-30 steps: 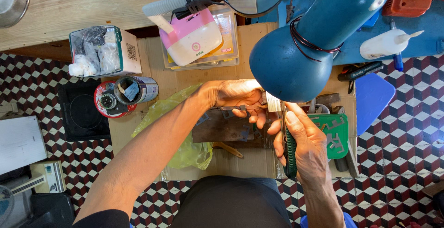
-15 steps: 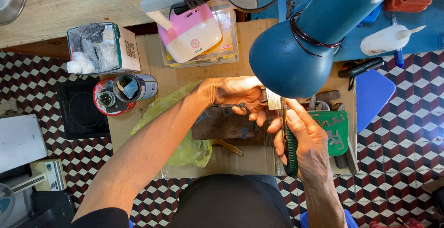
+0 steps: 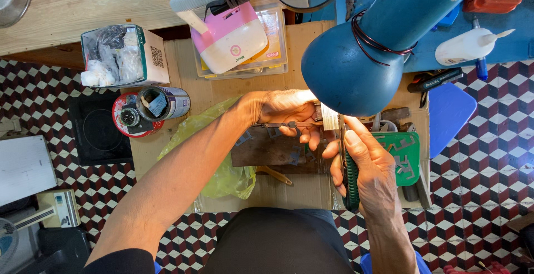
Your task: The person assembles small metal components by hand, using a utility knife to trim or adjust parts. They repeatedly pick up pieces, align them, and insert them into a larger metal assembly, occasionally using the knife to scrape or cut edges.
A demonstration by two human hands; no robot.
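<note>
Left hand (image 3: 286,110) grip pinches thin metal strip (image 3: 281,124); right hand (image 3: 370,165) grips green-handled tool (image 3: 350,179).

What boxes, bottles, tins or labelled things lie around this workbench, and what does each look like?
Carton, upper left: white and green, open, stuffed with bags, a square code patch on its side.
Tin, below the carton: silvery cylinder on its side.
Squeeze bottle, upper right on blue surface: white, lying down, pointed nozzle.
Clear plastic case, top centre: flat, orange-labelled, under a pink-and-white device.
</note>
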